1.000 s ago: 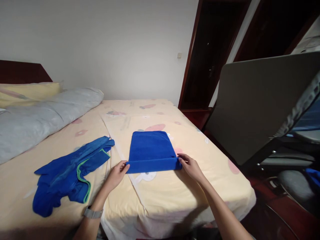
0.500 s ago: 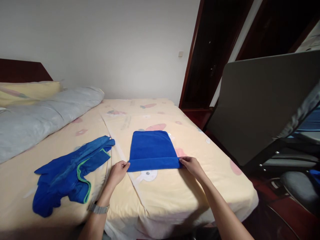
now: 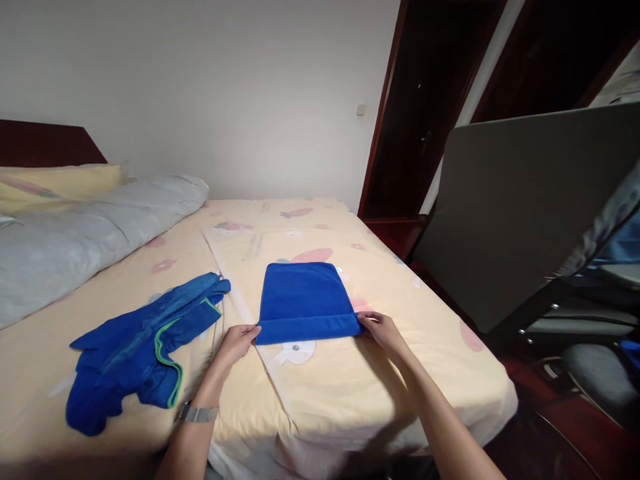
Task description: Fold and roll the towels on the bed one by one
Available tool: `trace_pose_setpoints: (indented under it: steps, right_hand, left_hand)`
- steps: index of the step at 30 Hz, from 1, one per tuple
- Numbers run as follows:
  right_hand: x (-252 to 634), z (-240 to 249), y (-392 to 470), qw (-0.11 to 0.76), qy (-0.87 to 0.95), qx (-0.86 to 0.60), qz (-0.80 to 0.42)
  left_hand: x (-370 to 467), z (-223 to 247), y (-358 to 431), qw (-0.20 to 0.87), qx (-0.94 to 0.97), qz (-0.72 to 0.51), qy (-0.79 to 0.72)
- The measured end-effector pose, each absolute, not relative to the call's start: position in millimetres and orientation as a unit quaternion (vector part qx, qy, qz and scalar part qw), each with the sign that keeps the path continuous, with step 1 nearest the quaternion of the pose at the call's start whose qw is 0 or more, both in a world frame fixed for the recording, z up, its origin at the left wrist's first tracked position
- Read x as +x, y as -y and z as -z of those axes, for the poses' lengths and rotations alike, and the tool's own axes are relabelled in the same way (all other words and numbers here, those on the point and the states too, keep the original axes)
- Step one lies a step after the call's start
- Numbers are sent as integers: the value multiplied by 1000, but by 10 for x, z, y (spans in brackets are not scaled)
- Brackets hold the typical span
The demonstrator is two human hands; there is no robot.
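A blue cloth (image 3: 305,290) lies flat on the bed, its near edge folded over into a band. My left hand (image 3: 241,341) pinches the left end of that band, and a metal watch is on the wrist. At the band's right end, my right hand (image 3: 379,327) holds the cloth between thumb and fingers. To the left lies a crumpled blue garment (image 3: 130,347) with green trim, touched by neither hand.
The bed (image 3: 410,360) has a pale yellow patterned sheet. A grey rolled quilt (image 3: 100,227) and a yellow pillow (image 3: 65,183) lie at the far left. A large dark panel (image 3: 520,207) stands beyond the bed's right edge.
The folded band looks slightly more rounded and raised along its upper edge. Both hands keep their grip at its ends, with hardly any shift.
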State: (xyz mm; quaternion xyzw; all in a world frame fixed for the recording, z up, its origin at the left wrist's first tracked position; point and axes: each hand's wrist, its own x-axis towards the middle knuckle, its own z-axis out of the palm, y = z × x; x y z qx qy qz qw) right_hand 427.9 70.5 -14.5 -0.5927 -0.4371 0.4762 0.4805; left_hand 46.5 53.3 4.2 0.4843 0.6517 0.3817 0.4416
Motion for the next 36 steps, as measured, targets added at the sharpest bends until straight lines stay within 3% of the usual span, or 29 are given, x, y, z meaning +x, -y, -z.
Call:
trace_pose_setpoints:
  steps: [18,29,36]
  right_hand:
    - [4389,-87,-414,509,418,-576,-485]
    - [4474,-8,-184,447,457,-592,-491]
    - [4503,163,-175,406,519,-611,-438]
  left_hand:
    - [474,-286,-264,493,463,-450,-584]
    - [409,-164,44,481,456,-446,-602]
    - [373,-48,46,449,538,-382,-603]
